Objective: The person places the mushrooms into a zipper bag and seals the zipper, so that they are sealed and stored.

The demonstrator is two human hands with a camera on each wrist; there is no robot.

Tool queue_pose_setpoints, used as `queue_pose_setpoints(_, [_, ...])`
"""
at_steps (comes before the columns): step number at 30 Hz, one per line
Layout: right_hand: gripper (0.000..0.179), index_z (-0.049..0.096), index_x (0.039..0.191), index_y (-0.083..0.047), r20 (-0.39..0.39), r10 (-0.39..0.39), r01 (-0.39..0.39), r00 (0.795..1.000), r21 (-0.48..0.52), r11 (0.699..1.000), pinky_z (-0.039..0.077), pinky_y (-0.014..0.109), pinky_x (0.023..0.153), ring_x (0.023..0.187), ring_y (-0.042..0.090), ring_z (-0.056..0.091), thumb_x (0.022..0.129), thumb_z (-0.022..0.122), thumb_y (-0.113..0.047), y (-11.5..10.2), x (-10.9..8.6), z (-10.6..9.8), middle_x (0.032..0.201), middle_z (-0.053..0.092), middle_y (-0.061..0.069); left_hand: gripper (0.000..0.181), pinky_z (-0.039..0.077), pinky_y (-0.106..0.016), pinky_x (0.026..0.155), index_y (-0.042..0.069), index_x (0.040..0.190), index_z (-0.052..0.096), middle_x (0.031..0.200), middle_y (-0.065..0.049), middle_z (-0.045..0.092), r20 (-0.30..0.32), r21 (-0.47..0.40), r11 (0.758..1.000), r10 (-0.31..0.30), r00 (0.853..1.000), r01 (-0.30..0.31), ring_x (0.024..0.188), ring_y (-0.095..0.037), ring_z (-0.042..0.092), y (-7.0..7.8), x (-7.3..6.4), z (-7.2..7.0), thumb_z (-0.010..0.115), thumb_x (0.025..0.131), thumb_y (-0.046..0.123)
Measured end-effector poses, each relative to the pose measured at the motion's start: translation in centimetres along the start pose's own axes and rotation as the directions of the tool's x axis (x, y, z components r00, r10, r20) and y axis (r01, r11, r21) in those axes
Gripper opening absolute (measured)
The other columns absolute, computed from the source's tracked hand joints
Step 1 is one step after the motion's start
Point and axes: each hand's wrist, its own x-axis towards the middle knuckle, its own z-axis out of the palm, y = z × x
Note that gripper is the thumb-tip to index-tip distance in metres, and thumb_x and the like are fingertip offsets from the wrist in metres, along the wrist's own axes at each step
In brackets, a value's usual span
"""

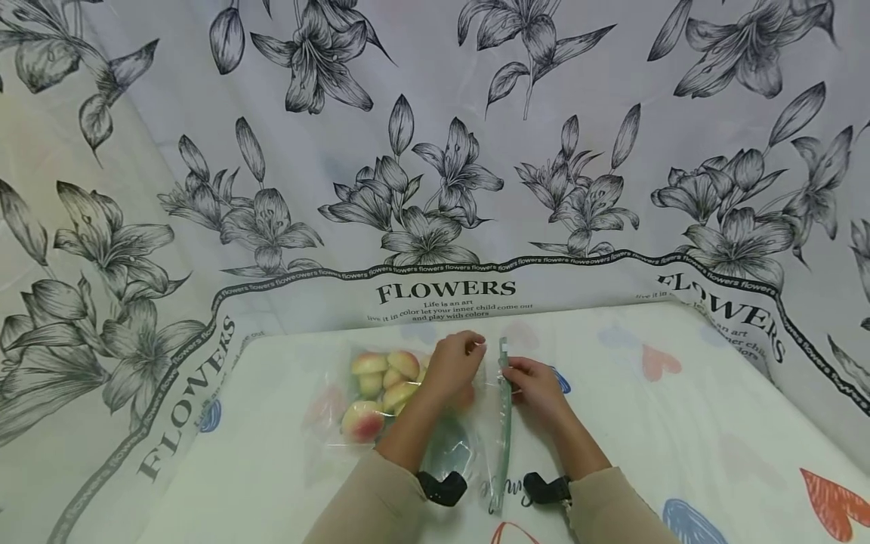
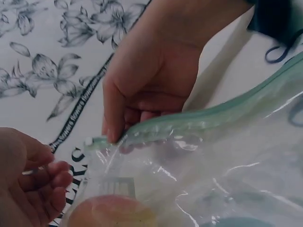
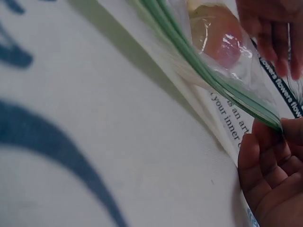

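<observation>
A clear zip bag (image 1: 476, 431) lies on its side with a green zip strip (image 1: 505, 431) along its right edge. Inside are several rounded yellow-and-red, peach-like pieces (image 1: 363, 421). My right hand (image 1: 537, 389) pinches the strip near its far end between thumb and fingers, beside a small white slider (image 2: 88, 141). In the right wrist view the right hand (image 3: 272, 170) grips the strip's corner. My left hand (image 1: 457, 363) hovers over the bag's far part, fingers loosely bent and holding nothing. The left wrist view shows that left hand (image 2: 31, 182) apart from the slider.
A white cloth (image 1: 680, 423) with hearts and blue shapes covers the table. Behind it hangs a flower-printed curtain (image 1: 435, 181), its lower border meeting the table's far edge. Black straps (image 1: 442, 489) sit at both wrists.
</observation>
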Motion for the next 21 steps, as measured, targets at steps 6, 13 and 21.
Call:
queue_pose_setpoints(6, [0.029, 0.065, 0.123, -0.003, 0.012, -0.039, 0.040, 0.999, -0.005, 0.999, 0.055, 0.030, 0.067, 0.078, 0.017, 0.065, 0.098, 0.058, -0.017, -0.1, -0.4, 0.5, 0.105, 0.070, 0.010, 0.034, 0.044, -0.043, 0.104, 0.014, 0.133, 0.061, 0.133, -0.006, 0.062, 0.024, 0.014, 1.000, 0.006, 1.000, -0.006, 0.128, -0.023, 0.055, -0.5, 2.0, 1.0, 0.055, 0.100, 0.022])
queue_pose_setpoints(13, [0.027, 0.066, 0.121, -0.006, 0.018, -0.070, 0.071, 0.997, -0.046, 0.996, 0.055, 0.031, 0.072, 0.086, 0.017, 0.063, 0.098, 0.059, -0.018, -0.5, -0.5, 0.6, 0.113, 0.069, 0.011, 0.032, 0.045, -0.043, 0.104, 0.013, 0.130, 0.063, 0.129, -0.004, 0.065, 0.067, 0.019, 1.000, 0.006, 0.998, -0.007, 0.127, -0.022, 0.056, -1.2, 2.6, 2.1, 0.055, 0.099, 0.020])
queue_pose_setpoints(21, [0.036, 0.064, 0.122, -0.006, -0.066, -0.079, 0.078, 0.995, -0.020, 0.997, 0.056, 0.031, 0.068, 0.082, 0.016, 0.063, 0.098, 0.060, -0.033, -0.9, -0.3, 0.2, 0.102, 0.069, 0.010, 0.015, 0.051, -0.033, 0.089, 0.015, 0.107, 0.072, 0.099, 0.004, 0.072, 0.062, -0.003, 0.996, 0.089, 0.994, -0.089, 0.101, -0.014, 0.064, -0.4, 2.5, 2.3, 0.064, 0.094, 0.018])
